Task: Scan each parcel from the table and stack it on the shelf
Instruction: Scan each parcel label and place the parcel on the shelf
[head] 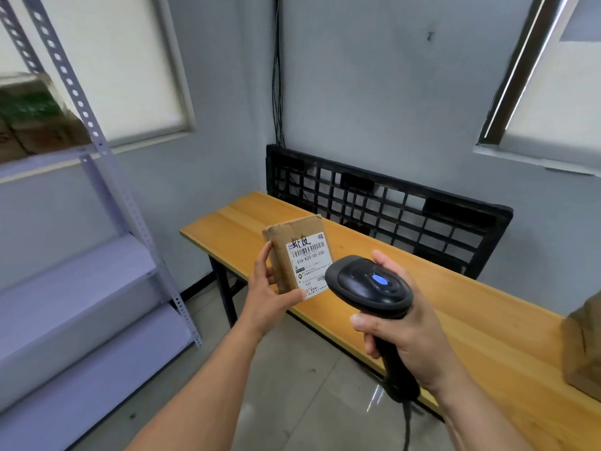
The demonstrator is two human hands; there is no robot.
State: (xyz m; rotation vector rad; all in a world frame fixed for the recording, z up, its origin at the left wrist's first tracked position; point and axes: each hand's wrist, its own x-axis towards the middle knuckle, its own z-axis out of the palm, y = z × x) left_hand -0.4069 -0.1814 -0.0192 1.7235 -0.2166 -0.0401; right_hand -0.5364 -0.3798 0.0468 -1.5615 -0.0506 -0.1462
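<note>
My left hand (pixel 270 297) holds a small brown cardboard parcel (pixel 292 242) upright above the left end of the wooden table (pixel 471 317), its white barcode label facing me. My right hand (pixel 413 336) grips the handle of a black barcode scanner (pixel 370 284). The scanner's head, with a lit blue light on top, sits just right of the parcel's label and overlaps its lower right corner. The light-purple metal shelf (pixel 107 177) stands at the left, with cardboard boxes (pixel 35 125) on its upper level.
Another brown parcel (pixel 585 346) lies on the table at the right edge of view. A black plastic pallet (pixel 390 206) leans against the wall behind the table. The scanner's cable hangs down toward the grey tiled floor (pixel 292 385). Lower shelf levels (pixel 74 288) hold nothing visible.
</note>
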